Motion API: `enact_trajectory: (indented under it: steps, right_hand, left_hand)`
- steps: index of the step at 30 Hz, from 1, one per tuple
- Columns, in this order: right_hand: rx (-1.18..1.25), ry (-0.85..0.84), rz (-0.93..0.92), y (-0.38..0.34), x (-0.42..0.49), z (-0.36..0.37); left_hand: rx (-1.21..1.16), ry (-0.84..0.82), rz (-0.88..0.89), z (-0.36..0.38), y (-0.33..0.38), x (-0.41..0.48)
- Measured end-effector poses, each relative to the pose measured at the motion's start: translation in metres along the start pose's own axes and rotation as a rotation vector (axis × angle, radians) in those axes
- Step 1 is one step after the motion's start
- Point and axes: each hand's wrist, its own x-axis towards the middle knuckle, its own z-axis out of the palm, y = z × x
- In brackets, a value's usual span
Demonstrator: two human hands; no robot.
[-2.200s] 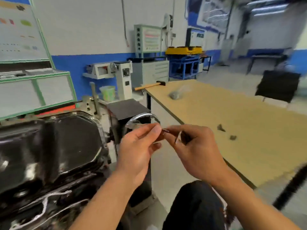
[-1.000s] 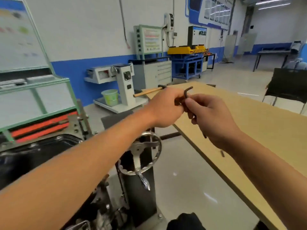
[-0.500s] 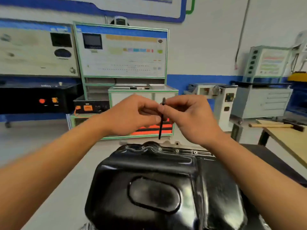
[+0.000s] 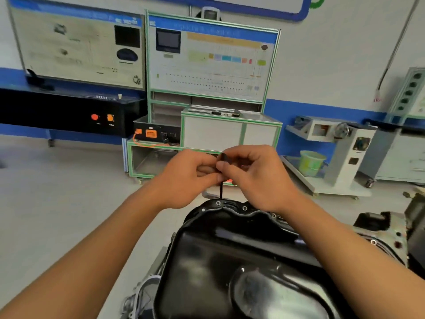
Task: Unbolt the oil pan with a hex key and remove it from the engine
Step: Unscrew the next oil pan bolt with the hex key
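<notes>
Left hand [image 4: 188,178] and right hand [image 4: 253,176] both pinch upright hex key [image 4: 221,188]; tip at bolt [image 4: 218,203] on oil pan [image 4: 230,261] far rim.

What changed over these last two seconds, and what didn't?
The left hand and right hand carried the thin black hex key from beside the wooden table over to the glossy black metal oil pan, lowering its tip to a far-rim bolt. Unchanged: both hands still pinch the key; the pan remains on the engine.

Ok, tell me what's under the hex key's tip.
A flange bolt on the oil pan's far rim. The left hand and right hand hide the hex key's top; tip seating unclear.
</notes>
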Motion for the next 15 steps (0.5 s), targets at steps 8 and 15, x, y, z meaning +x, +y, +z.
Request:
enact_trajectory:
  steps: [8,15]
  right_hand:
    - [-0.039,-0.084,-0.068,0.018,-0.009,0.008]
    - [0.027,-0.162,-0.046,0.014,-0.014,0.01]
  left_hand:
    - [-0.072,0.049,0.038,0.014,-0.035,-0.013]
    - [-0.059,0.114,0.11,0.017,-0.042,-0.023]
